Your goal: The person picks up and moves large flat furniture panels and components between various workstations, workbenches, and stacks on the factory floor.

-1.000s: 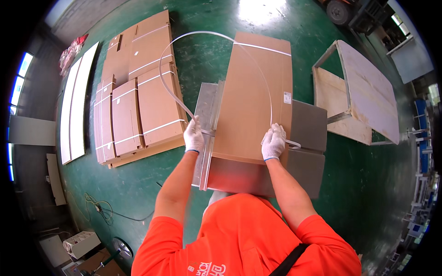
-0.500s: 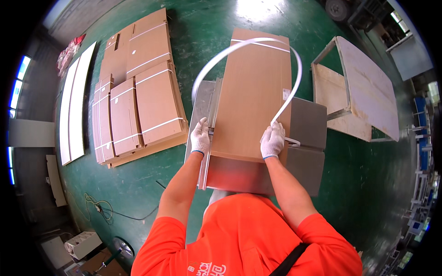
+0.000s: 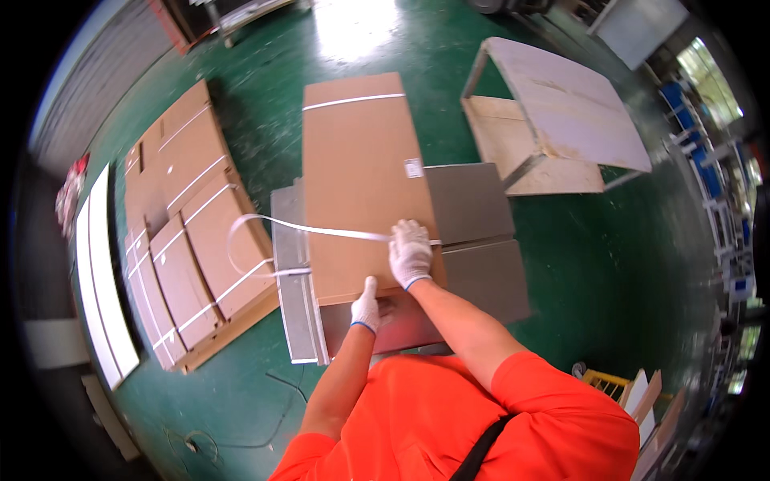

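A long brown carton (image 3: 361,184) lies in front of me on a stack of grey flat panels (image 3: 473,204). A white plastic strapping band (image 3: 321,230) bows out in a loop past the carton's left side. One end runs to my right hand (image 3: 411,252), gloved in white and closed on the band, resting on the carton top near its right edge. Another length of the band comes out at the carton's lower left edge. My left hand (image 3: 366,306), also gloved, touches the carton's near end with its thumb pointing up and apart; its other fingers are partly hidden.
Strapped flat cartons (image 3: 200,248) lie stacked on the green floor at left, beside long white panels (image 3: 106,280). A wooden-topped frame (image 3: 569,104) stands at far right. A cable (image 3: 241,445) trails across the floor at lower left.
The tall loop of band has dropped and swung left. My left hand has left the carton's left side for its near end, and my right hand now lies lower on the top. The view has shifted.
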Demonstrator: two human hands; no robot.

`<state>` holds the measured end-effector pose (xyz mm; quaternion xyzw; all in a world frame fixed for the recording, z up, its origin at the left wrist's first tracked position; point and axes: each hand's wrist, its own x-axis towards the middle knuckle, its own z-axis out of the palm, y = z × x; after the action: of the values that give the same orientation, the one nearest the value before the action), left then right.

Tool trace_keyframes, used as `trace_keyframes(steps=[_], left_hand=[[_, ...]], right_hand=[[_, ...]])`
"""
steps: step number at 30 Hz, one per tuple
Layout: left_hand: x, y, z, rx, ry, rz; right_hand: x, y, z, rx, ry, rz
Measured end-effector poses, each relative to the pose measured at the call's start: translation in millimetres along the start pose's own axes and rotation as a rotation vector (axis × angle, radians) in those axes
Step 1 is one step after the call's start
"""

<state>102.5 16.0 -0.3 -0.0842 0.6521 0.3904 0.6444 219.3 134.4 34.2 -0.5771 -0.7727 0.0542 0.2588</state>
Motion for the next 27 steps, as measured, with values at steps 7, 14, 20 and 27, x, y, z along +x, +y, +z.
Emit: trace_keyframes(steps=[7, 14, 20, 27], left_hand=[[15, -12, 5, 0.098, 0.009, 0.069], [13, -5, 5, -0.065, -0.084, 0.139], [19, -4, 14, -0.174, 0.28, 0.208], [20, -13, 40, -0.19, 0.52, 0.302]], right_hand=[[-24, 14, -60, 0.194, -0.106, -0.169], [-80, 118, -195, 0.357, -0.077, -0.31], [-168, 336, -323, 0.105, -0.152, 0.048], [-170, 471, -359, 0.013, -0.491, 0.522]])
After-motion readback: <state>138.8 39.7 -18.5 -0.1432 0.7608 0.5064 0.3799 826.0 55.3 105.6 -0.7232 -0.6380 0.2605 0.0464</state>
